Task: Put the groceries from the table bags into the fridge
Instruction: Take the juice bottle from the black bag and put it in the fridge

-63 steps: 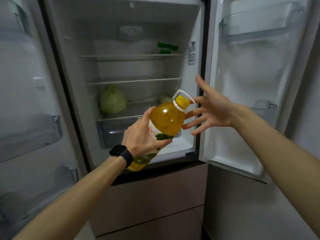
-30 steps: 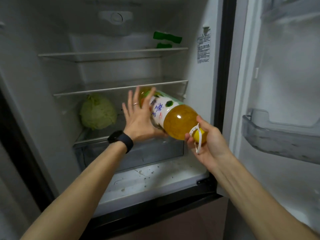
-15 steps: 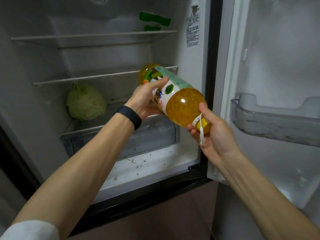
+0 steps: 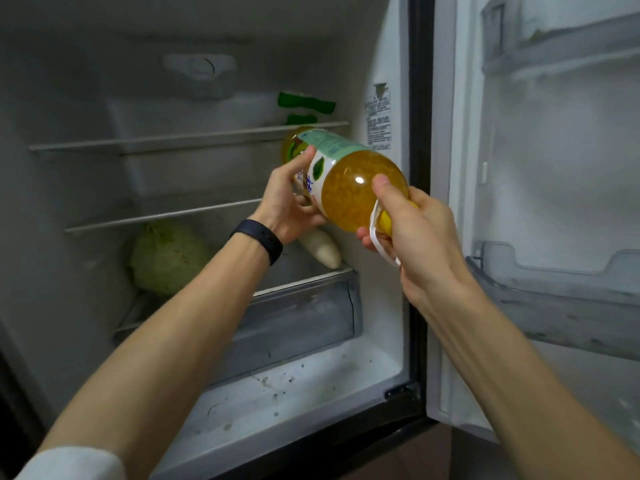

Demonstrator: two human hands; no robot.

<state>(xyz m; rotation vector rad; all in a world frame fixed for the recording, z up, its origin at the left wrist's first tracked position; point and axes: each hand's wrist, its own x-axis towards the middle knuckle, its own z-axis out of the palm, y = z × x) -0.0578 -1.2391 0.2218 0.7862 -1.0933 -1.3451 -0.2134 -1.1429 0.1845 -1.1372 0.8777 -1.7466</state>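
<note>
Two seconds ago the oil bottle stood nearly upright in the left hand alone, out in front of the fridge. It now lies on its side at centre frame, lifted since half a second ago. Its base enters the gap between the top shelf and the middle shelf, so shelving looks close.

The long axis runs from the cap at lower right, nearest the viewer, to the base at upper left, pointing inward. The left fingers wrap the labelled body. The right hand curls round cap and white handle, thumb on the shoulder.
</note>
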